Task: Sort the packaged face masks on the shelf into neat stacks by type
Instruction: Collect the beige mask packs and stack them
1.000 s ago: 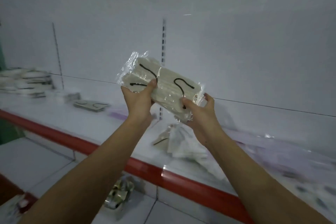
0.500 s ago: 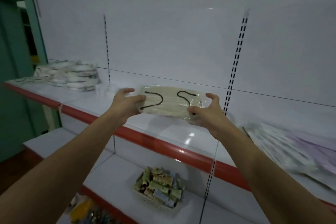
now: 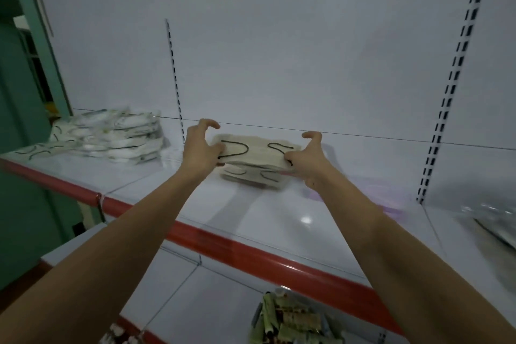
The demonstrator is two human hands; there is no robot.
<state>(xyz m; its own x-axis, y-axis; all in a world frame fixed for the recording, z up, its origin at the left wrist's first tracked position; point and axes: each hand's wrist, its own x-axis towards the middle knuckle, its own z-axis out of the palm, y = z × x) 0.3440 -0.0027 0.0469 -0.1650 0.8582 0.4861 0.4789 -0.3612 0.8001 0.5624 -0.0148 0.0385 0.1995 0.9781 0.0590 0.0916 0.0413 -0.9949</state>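
Head view: beige plastic-wrapped mask pack with black ear loops (image 3: 255, 152) held just above matching beige stack (image 3: 252, 177) on white shelf (image 3: 279, 220).

Long axis runs left-right. Left hand (image 3: 199, 152) and right hand (image 3: 308, 158) pinch its two short ends (thumbs on top, forefingers arched clear); likely straight down next.

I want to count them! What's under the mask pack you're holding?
Under the mask pack held by the left hand and right hand sits a small stack of the same beige masks on the shelf. How many are there is hidden.
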